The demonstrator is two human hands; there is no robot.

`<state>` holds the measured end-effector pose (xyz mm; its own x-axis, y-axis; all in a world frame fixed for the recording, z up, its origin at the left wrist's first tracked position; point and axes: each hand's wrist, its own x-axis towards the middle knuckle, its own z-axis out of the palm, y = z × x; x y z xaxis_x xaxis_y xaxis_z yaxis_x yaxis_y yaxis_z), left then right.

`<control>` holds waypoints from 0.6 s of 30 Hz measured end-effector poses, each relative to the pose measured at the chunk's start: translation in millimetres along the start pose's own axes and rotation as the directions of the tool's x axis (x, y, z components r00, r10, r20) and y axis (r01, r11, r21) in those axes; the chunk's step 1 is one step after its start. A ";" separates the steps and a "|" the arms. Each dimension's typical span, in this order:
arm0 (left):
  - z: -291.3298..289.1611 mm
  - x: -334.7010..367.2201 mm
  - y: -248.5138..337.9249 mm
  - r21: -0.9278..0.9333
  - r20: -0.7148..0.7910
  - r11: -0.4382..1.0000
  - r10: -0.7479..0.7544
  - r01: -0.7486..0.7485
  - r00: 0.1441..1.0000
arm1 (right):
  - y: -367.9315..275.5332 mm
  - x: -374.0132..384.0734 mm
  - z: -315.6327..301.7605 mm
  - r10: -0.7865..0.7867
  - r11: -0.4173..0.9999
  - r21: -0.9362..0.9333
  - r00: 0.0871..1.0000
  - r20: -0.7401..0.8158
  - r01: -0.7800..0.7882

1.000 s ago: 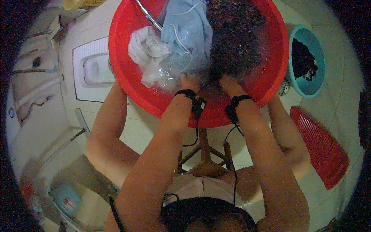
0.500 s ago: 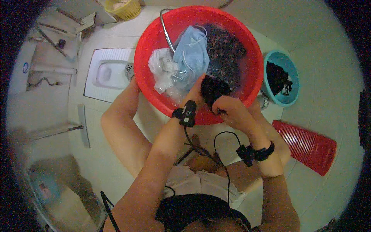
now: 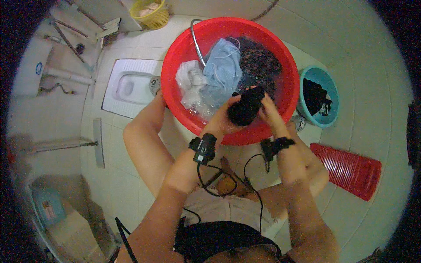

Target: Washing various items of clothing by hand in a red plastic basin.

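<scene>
A bundle of wet-looking black cloth (image 3: 245, 107) is held between both hands over the near side of a large red basin (image 3: 173, 103). My left hand (image 3: 222, 119) grips its left end, and my right hand (image 3: 270, 113) closes on its right end; some fingertips are hidden by the cloth. Within the basin, a light blue cloth (image 3: 224, 65) with thin straps lies beside a crumpled white translucent piece (image 3: 191, 81). Dark patterned fabric (image 3: 261, 63) sits in water at the far right. A curved metal tube (image 3: 196, 41) hangs over the far-left rim.
To the right stand a teal basin (image 3: 335, 94) with black clothes (image 3: 313, 98) in it and a red washboard (image 3: 348, 171) on the tiles. A squat toilet (image 3: 128, 87) lies left, near a floor squeegee (image 3: 98, 142). A yellow basket (image 3: 158, 18) is at the back. Cables (image 3: 253, 193) trail between my wrists.
My right hand has moved up and away from me, now beside the far right end of the black cloth. The cloth looks more bunched and raised. The whole view has shifted slightly.
</scene>
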<state>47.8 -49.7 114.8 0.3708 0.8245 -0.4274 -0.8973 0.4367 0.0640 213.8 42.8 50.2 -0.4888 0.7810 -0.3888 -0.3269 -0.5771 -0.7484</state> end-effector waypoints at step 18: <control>17.7 -13.0 3.1 -0.382 0.218 0.856 -0.282 0.348 0.934 | -26.3 -21.0 84.0 0.250 0.955 0.211 0.950 -0.188 -0.209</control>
<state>44.5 -52.6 136.5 0.6518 0.7257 -0.2203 -0.7309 0.5235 -0.4379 164.8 21.5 123.2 -0.3938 0.6425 -0.6574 -0.3807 -0.7650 -0.5195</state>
